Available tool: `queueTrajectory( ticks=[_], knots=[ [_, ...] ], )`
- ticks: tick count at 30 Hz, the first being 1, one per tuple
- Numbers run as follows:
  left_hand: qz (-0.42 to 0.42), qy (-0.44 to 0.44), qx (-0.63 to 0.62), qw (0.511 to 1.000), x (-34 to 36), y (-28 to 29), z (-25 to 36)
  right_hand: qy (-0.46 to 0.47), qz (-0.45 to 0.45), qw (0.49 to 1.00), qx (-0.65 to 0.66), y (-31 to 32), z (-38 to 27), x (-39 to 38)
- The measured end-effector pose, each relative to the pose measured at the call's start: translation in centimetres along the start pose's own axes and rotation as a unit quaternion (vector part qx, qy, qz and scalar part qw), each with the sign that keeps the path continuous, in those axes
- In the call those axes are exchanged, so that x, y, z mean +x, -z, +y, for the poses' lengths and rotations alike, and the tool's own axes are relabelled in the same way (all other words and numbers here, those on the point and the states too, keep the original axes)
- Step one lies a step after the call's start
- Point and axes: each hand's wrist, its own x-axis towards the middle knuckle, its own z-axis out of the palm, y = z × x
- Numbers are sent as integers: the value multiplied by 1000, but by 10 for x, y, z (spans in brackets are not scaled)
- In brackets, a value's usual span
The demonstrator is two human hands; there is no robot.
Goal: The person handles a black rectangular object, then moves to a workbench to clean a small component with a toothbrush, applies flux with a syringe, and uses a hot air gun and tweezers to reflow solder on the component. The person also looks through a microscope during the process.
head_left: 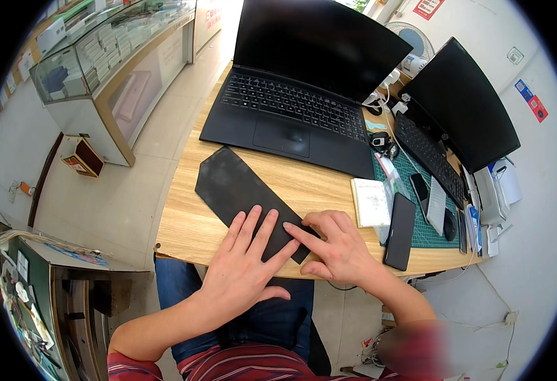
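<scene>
Centre: black strip (pixel 237 184) on tan, wood-grained desk (pixel 183 209). Top: black laptop (pixel 291 117). Right: green mat (pixel 425 237), pale grid lines; black phone (pixel 399 232); blue-and-red sticker (pixel 532 101) on white wall (pixel 538 165). Bottom: blue jeans (pixel 285 308); maroon shirt (pixel 253 365), pale stripes.

Worn on the head, left one of two side-by-side fisheye cameras. Looks down and forward onto the surface (pixel 186 222) from the near side of the laptop (pixel 291 101). Sits close above the left hand (pixel 237 273) and the right hand (pixel 340 251), on the laptop's near side, yet takes in the glass display case (pixel 91 130) left of the laptop, plus the monitor (pixel 462 101) right of it. Bends straight edges toward the rim.
</scene>
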Motion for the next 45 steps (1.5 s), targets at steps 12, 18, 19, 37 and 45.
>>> queueTrajectory(
  ticks=[12, 18, 19, 37, 45],
  knots=[
    [6, -4, -10, 1000, 0, 1, 0, -3, 0, 1000, -5, -1, -1, 2],
    [7, -4, -8, 1000, 0, 0, 0, -9, -2, 1000, -10, 0, -1, 1],
    [6, -3, -4, 1000, 0, 0, 0, -11, -1, 1000, -10, 0, -1, 0],
    [-21, -15, 15, 1000, -1, 1, -2, -7, 13, 1000, -8, -5, 2, -3],
    [-19, -15, 8, 1000, -1, 1, -3, -7, 8, 1000, 5, -5, 2, -3]
  ],
)
